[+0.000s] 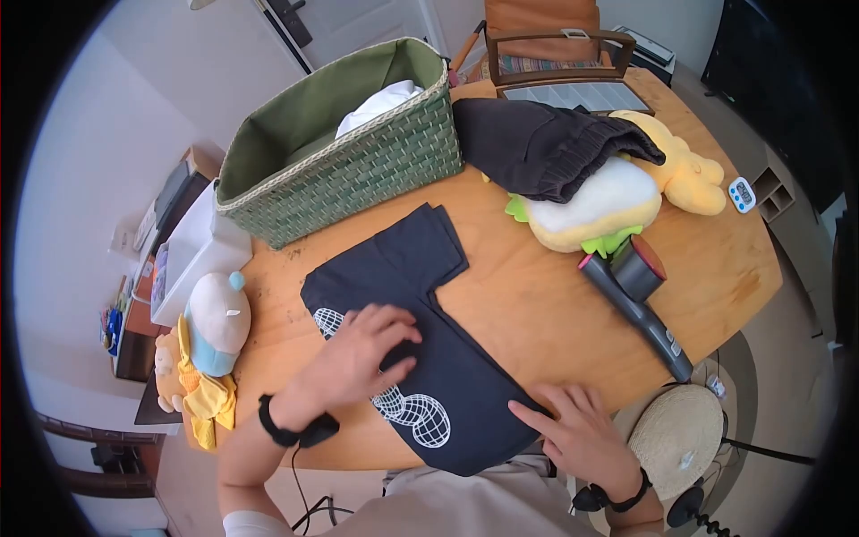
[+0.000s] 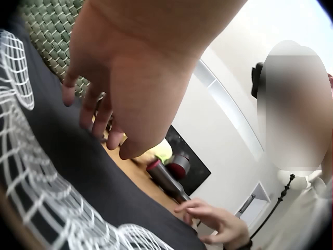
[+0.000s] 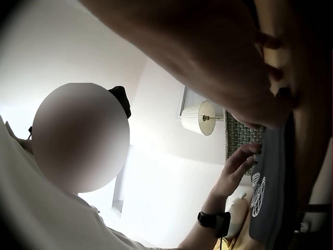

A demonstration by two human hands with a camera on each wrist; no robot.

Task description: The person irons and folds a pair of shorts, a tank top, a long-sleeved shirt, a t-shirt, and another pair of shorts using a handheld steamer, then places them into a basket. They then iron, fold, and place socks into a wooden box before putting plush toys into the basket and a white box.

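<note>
A dark T-shirt (image 1: 447,358) with a white grid print lies folded lengthwise on the wooden table, its sleeves toward the basket. The left hand (image 1: 362,353) is over the printed part, fingers loosely bent and holding nothing; in the left wrist view that hand (image 2: 119,88) hangs over the dark cloth (image 2: 78,151). At the shirt's right edge, near the hem, the right hand (image 1: 577,430) has its index finger extended onto the cloth and the other fingers beside it. The right wrist view shows the right hand (image 3: 239,78) by the shirt's edge.
A green woven basket (image 1: 358,174) with white cloth inside stands at the back. Dark shorts (image 1: 546,148) lie on plush toys (image 1: 599,206), beside a grey hair dryer (image 1: 640,309). More plush toys (image 1: 219,322) sit at the left. A white timer (image 1: 742,194) is at the right.
</note>
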